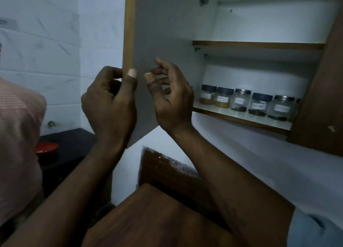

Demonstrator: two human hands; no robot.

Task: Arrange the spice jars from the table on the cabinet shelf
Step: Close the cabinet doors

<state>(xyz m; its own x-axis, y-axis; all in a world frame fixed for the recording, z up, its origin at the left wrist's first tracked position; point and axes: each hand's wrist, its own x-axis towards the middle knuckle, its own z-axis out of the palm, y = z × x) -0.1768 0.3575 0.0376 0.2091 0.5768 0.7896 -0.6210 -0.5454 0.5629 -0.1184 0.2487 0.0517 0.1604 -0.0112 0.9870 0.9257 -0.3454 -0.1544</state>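
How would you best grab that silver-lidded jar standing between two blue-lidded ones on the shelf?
Probably by its lid, coming from the open front, fingers on the lid's front and back. The silver-lidded jar stands upright with blue-lidded jars close on both sides, leaving little room there.

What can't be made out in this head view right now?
Head view:
- Labels on the spice jars: too small and blurred to read.
- Right end of the jar row: hidden behind the brown panel.
- Table: covered by both arms, cut off by the bottom edge.
- Red bowl contents: dim, partly behind the striped shirt.
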